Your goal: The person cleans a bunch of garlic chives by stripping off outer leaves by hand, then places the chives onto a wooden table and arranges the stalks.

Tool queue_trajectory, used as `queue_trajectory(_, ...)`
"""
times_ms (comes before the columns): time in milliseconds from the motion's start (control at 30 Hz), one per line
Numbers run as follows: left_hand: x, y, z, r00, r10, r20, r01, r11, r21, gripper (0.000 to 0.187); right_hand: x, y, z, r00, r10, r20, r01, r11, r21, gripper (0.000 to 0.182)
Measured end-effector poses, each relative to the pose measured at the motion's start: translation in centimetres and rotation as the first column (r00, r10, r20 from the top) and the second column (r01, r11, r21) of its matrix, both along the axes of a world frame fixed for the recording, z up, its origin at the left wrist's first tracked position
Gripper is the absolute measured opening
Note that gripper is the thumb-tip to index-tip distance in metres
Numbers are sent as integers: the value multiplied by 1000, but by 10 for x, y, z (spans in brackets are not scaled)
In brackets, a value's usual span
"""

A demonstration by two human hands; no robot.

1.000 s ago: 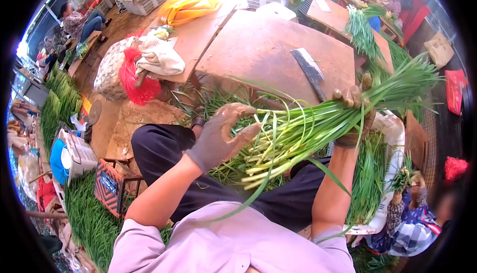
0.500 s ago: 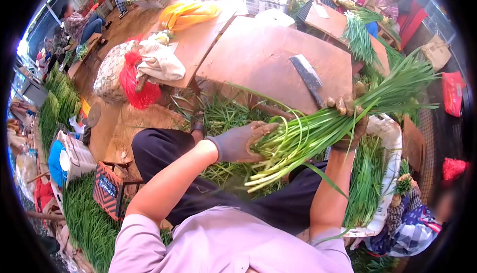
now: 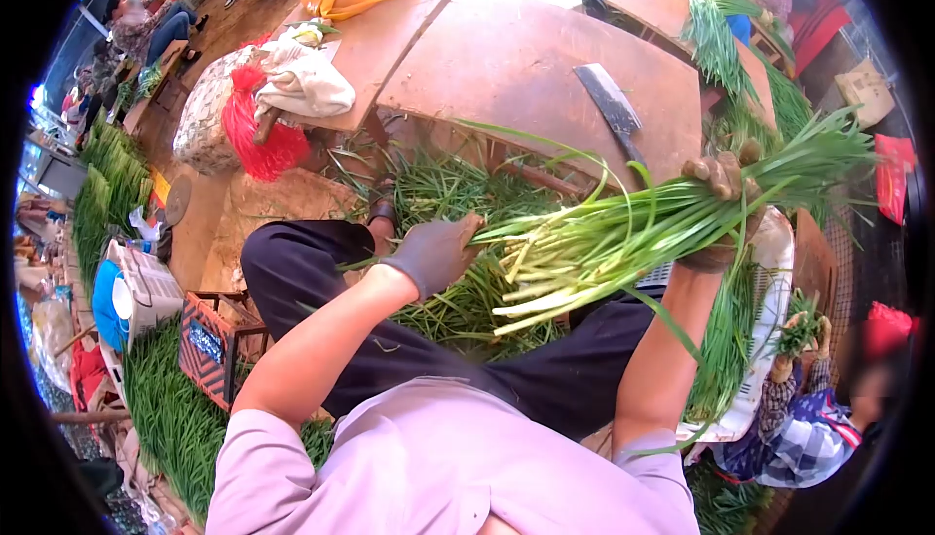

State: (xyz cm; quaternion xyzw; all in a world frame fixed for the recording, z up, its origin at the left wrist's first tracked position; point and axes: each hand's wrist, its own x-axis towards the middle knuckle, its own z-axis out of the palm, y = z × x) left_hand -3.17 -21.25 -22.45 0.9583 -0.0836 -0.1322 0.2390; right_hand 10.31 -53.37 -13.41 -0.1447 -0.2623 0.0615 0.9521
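Note:
My right hand (image 3: 723, 206), in a dirty glove, is wrapped round a thick bunch of garlic chives (image 3: 594, 243). The pale cut ends point left over my lap and the green leaf tips spread to the right. My left hand (image 3: 433, 255), in a grey glove, is closed just left of the pale ends, its fingertips pinching a few thin chive strands. Ahead of the bunch, a cleaver (image 3: 610, 105) with a dark blade lies on the wooden board (image 3: 487, 68), its handle toward me.
Loose leaves (image 3: 438, 184) cover the floor before my legs. At my right stands a white crate (image 3: 774, 282) of chives; more chives (image 3: 161, 408) lie at left beside an orange-and-black crate (image 3: 219, 340). Red strings (image 3: 258, 131) hang from a woven basket (image 3: 200, 136). A co-worker (image 3: 799, 438) sits at right.
My left hand has drawn away from the pale ends to the left, pulling thin strands. My right hand has moved slightly right with the bunch. The whole view has shifted a little.

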Motion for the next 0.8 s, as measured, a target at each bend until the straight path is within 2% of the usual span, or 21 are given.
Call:
queue_trajectory(67,-9,5,-16,988,-1,152,4,1000,-22,34,1,-3,-2,1000,2,20,-3,1000,11,38)
queue_trajectory(200,-12,13,-34,995,49,84,-49,999,-1,31,1,-4,-3,1000,6,17,-5,1000,-16,32)
queue_trajectory(267,-14,27,-45,967,225,-120,-210,970,124,29,3,-14,-4,999,-45,-9,45,999,-11,34)
queue_trajectory(300,-15,33,-41,931,277,-237,-219,945,244,32,8,-22,-6,1000,-16,-22,16,1000,8,34)
queue_trajectory(367,-28,61,-69,916,288,-278,-208,936,283,36,11,-31,-3,999,-10,-31,12,996,94,33)
queue_trajectory(400,-34,72,-80,897,305,-321,-198,924,327,41,10,-32,0,999,-33,-29,38,986,161,33)
queue_trajectory(433,-36,77,-79,899,298,-320,-191,926,326,41,12,-36,-3,999,-33,-36,38,987,157,33)
queue_trajectory(500,-42,82,-75,839,219,-498,19,903,430,48,13,-38,-5,999,-40,-36,44,990,133,34)
queue_trajectory(533,-48,80,-71,840,219,-496,19,902,431,48,12,-36,-4,999,-47,-27,50,992,112,34)
queue_trajectory(567,-56,76,-67,968,103,-230,12,893,450,54,12,-34,-3,999,-48,-25,50,992,113,34)
queue_trajectory(600,-59,70,-57,998,-30,55,1,885,465,61,10,-31,-2,998,-55,-18,56,992,111,35)
queue_trajectory(633,-51,58,-32,993,-11,120,-33,933,359,57,11,-30,-4,998,-57,-17,59,992,110,36)
queue_trajectory(700,-36,37,6,951,54,305,-71,997,42,53,14,-30,-8,999,-46,-2,46,992,121,37)
queue_trajectory(767,-33,8,48,821,89,565,-2,988,-153,42,14,-28,-9,999,-32,10,31,991,132,38)
queue_trajectory(800,-32,-6,70,785,35,618,73,986,-148,37,11,-24,-5,998,-55,15,53,993,109,40)
